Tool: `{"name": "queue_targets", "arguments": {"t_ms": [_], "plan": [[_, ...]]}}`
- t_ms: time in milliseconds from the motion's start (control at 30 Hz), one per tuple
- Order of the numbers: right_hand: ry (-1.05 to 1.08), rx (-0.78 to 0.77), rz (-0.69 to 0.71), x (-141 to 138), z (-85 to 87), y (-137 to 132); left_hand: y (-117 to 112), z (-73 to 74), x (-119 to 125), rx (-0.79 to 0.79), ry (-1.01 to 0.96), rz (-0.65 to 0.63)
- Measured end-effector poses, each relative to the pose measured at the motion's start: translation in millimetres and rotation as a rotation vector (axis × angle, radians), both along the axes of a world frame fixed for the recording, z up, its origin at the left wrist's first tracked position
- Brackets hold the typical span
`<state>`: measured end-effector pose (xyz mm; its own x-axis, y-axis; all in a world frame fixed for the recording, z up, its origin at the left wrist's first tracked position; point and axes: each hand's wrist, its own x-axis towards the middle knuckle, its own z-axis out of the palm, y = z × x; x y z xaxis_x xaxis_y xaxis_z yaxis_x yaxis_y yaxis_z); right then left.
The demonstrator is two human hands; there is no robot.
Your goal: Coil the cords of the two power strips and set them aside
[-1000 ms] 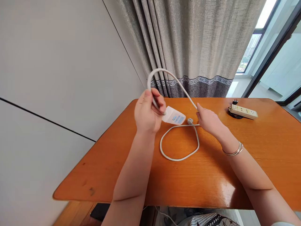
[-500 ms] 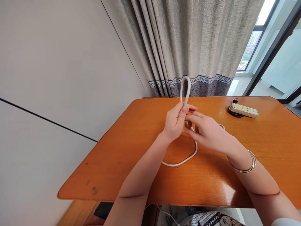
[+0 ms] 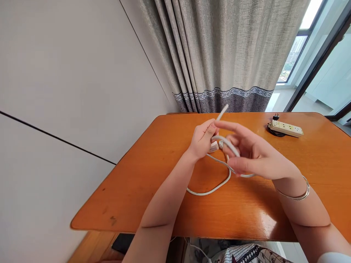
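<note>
A white cable (image 3: 208, 193) lies in a curve on the wooden table, and part of it rises into both hands. My left hand (image 3: 202, 140) is closed around a folded bundle of it, with a short length sticking up above the fist. My right hand (image 3: 252, 149) is curled loosely on the cable, which arcs from the left fist in between its thumb and fingers. Its index finger stretches to the left hand. Just below the left fist is a white block-like piece (image 3: 214, 147), with a small whitish cable end (image 3: 221, 144) beside it; the fingers partly hide both.
A cream power strip (image 3: 287, 128) with a black cord and plug (image 3: 275, 117) lies at the back right of the wooden table (image 3: 142, 175). A grey curtain (image 3: 227, 54) hangs behind, and a pale wall (image 3: 68, 91) stands to the left.
The upright cable loop above my left hand is gone, and a single short length shows there. My right hand has spread wider and shifted slightly right, with cable now arcing into it.
</note>
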<state>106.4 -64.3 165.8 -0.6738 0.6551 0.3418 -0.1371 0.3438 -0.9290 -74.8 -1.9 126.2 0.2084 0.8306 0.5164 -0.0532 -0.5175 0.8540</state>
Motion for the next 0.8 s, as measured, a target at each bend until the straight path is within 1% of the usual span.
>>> {"name": "queue_targets", "arguments": {"t_ms": [67,133,267,333,367,400,467,567,700,800], "plan": [[0.030,0.104,-0.145,3.8,1.9,2.6,-1.8,3.4,3.4,-0.105,-0.033,-0.073],[0.010,0.227,-0.305,7.7,2.9,7.6,-4.4,6.8,5.3,-0.198,-0.058,-0.133],[-0.048,0.513,-0.623,12.7,0.0,24.6,-9.6,10.4,5.0,-0.303,-0.027,-0.279],[-0.054,0.611,-0.745,13.8,-4.4,36.6,-11.6,10.7,4.6,-0.341,-0.004,-0.382],[-0.050,0.634,-0.784,14.1,-7.0,42.8,-12.5,10.9,4.6,-0.357,-0.006,-0.429],[-0.045,0.643,-0.806,14.2,-9.7,48.6,-13.4,11.1,4.8,-0.371,-0.017,-0.465],[-0.048,0.631,-0.807,14.2,-14.4,57.7,-15.2,12.0,5.3,-0.397,-0.058,-0.501],[-0.091,0.569,-0.740,13.3,-18.5,63.4,-17.2,13.8,5.6,-0.433,-0.131,-0.510],[-0.111,0.500,-0.665,11.0,-19.9,62.6,-16.8,13.5,5.7,-0.446,-0.176,-0.505],[-0.012,0.356,-0.602,7.4,-21.8,62.2,-15.5,12.4,6.5,-0.443,-0.183,-0.489]]}}
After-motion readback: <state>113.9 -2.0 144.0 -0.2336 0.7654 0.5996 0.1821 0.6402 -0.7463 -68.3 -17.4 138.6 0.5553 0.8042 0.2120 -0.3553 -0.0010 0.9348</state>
